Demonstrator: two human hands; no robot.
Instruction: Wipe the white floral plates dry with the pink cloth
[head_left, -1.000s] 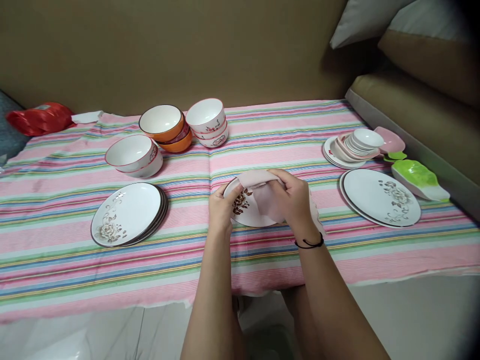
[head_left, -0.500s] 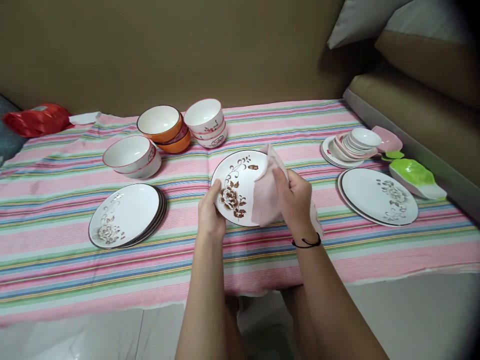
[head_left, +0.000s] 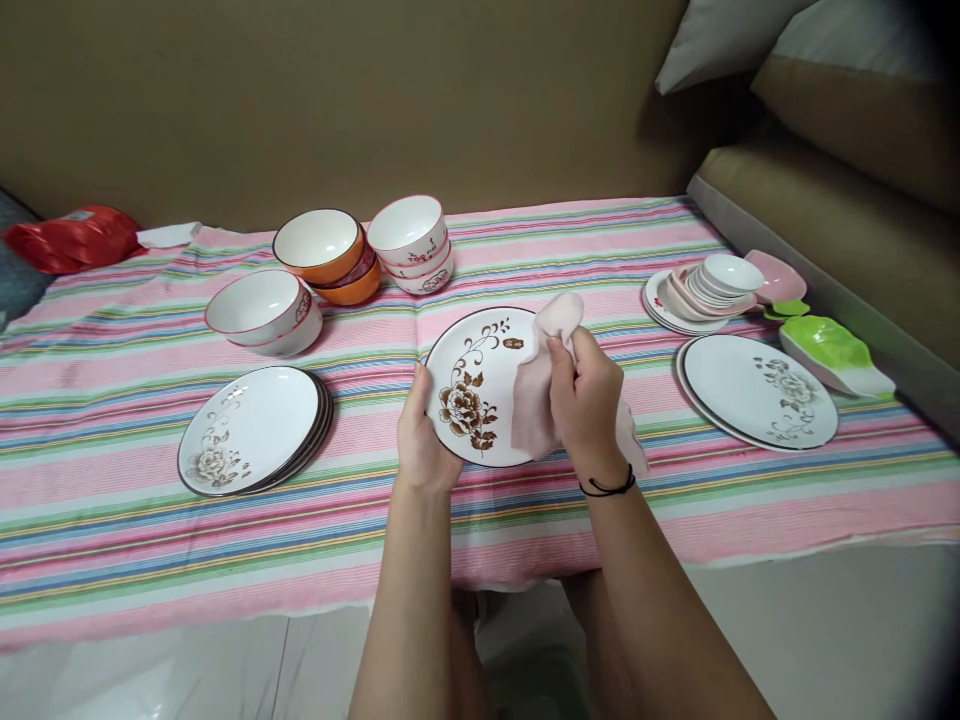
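Observation:
A round white plate with a brown flower print and dark rim is held up in front of me. My left hand grips its left edge, thumb near the rim and fingers underneath. A pale pink cloth drapes over the plate's right side, bunched in my right hand, which is closed around it. The cloth hides that side of the plate. To the left lies a stack of similar flowered plates; on the right, two more plates lie stacked.
Behind are orange bowls and white bowls in stacks, with another white bowl pair nearer. Small dishes, a pink dish and a green leaf-shaped dish sit right. A red bundle lies far left on the striped cloth.
My right hand has bunched up the top of the cloth and lifted slightly off the plate's edge. The plate has dropped and tilted a little toward me.

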